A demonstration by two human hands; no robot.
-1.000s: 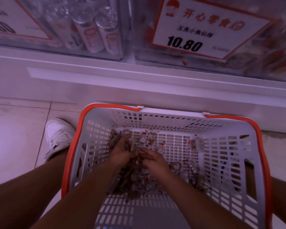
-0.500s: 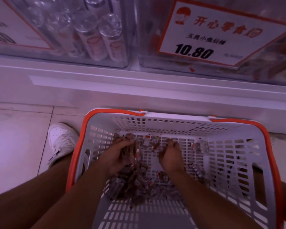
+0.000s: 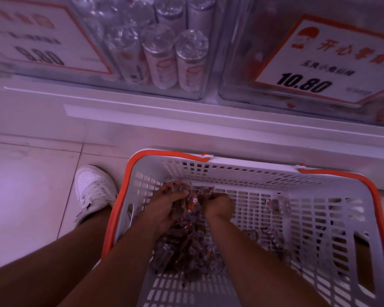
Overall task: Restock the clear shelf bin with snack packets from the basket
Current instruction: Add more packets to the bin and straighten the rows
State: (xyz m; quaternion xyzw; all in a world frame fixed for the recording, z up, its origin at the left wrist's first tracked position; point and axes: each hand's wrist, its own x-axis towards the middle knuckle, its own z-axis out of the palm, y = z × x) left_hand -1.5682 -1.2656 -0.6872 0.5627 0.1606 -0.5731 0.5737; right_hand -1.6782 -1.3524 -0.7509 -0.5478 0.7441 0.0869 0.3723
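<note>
Left hand and right hand clamped on small clear crinkly snack packets inside white slotted orange-rimmed basket; likely light, slippery, best scooped from underneath.

Your snack packets, small and clear with red marks, lie heaped on the floor of the white, orange-rimmed basket; the clear shelf bin sits beyond it.

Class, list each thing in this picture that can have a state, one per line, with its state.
left hand: curled round snack packets
right hand: curled, gripping packets
basket: on floor, partly filled, packets heaped
left clear bin: holds upright tubes
right clear bin: contents blurred
</note>
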